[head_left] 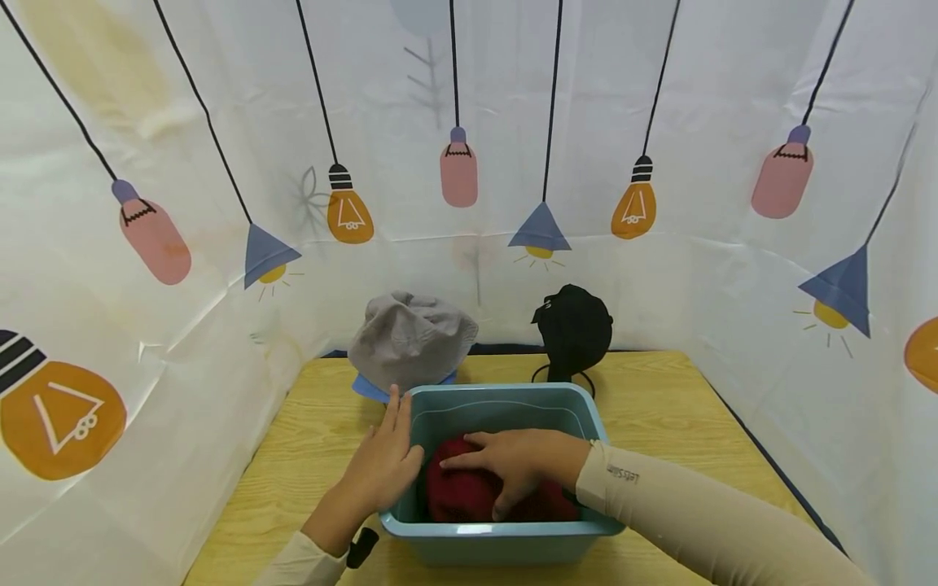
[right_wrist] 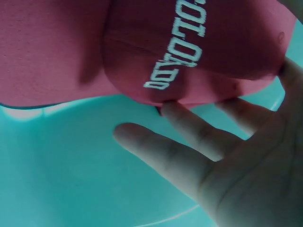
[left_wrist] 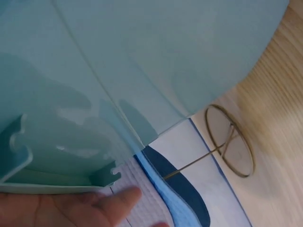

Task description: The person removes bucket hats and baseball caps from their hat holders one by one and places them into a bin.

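A dark red cap (head_left: 463, 488) with pale embroidered letters (right_wrist: 175, 47) lies inside the light blue plastic bin (head_left: 506, 531). My right hand (head_left: 523, 464) reaches into the bin over the cap, fingers spread. In the right wrist view, some fingertips (right_wrist: 173, 111) meet the cap's crown, while one finger stretches apart from it over the bin's wall. At the bin's left side, my left hand (head_left: 383, 464) lies along the rim with straight fingers pointing away. The left wrist view shows that hand (left_wrist: 80, 208) beside the outside of the bin (left_wrist: 118, 71).
Behind the bin stand a grey hat (head_left: 414, 338) with a blue brim (head_left: 370, 388) and a black cap (head_left: 575, 330) on a wire stand. A round wire base (left_wrist: 251, 161) shows in the left wrist view. Lamp-printed white fabric (head_left: 484, 98) encloses the wooden table (head_left: 659, 415).
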`<state>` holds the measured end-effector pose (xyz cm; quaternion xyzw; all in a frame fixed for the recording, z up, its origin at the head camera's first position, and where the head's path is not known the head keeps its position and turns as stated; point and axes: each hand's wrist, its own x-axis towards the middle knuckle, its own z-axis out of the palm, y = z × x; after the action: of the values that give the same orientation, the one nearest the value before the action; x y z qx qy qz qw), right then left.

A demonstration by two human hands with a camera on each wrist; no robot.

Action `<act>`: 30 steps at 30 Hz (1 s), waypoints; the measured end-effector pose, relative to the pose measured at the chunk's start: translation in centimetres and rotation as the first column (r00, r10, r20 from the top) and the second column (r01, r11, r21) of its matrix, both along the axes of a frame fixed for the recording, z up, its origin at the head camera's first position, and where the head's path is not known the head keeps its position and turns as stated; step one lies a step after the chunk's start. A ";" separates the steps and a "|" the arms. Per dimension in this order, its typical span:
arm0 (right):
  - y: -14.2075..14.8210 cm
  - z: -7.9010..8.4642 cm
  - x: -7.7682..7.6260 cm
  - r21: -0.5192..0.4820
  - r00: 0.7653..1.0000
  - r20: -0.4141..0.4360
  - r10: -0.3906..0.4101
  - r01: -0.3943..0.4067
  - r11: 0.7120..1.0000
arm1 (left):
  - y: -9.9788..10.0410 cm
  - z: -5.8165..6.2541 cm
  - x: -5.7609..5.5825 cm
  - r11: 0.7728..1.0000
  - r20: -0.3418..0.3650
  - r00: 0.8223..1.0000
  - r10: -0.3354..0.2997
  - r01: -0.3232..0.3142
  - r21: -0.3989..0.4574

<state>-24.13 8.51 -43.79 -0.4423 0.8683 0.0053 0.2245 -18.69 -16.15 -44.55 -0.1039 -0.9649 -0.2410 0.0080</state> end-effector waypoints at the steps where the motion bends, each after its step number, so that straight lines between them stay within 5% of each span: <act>1: 0.0 0.0 0.0 0.005 1.000 0.004 0.000 0.000 1.000 | 0.0 -0.1 0.0 1.000 -0.006 1.000 0.012 -0.012 -0.006; 13: -0.3 0.5 0.1 0.025 0.999 0.037 -0.015 0.014 1.000 | 0.0 0.0 0.0 0.998 -0.009 0.999 0.049 -0.050 -0.042; 24: -0.4 3.1 1.0 0.014 0.997 -0.072 -0.040 0.042 0.999 | 0.2 0.0 0.1 0.998 -0.063 0.998 0.017 -0.022 -0.066; 30: -0.9 2.3 0.9 0.073 0.998 0.015 -0.063 0.062 0.995 | 0.3 -0.1 0.1 0.999 -0.050 0.999 0.012 -0.015 -0.050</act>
<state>-23.27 7.61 -41.50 -0.4063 0.8791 0.0261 0.2479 -18.61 -15.85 -44.67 -0.1035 -0.9708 -0.2140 0.0311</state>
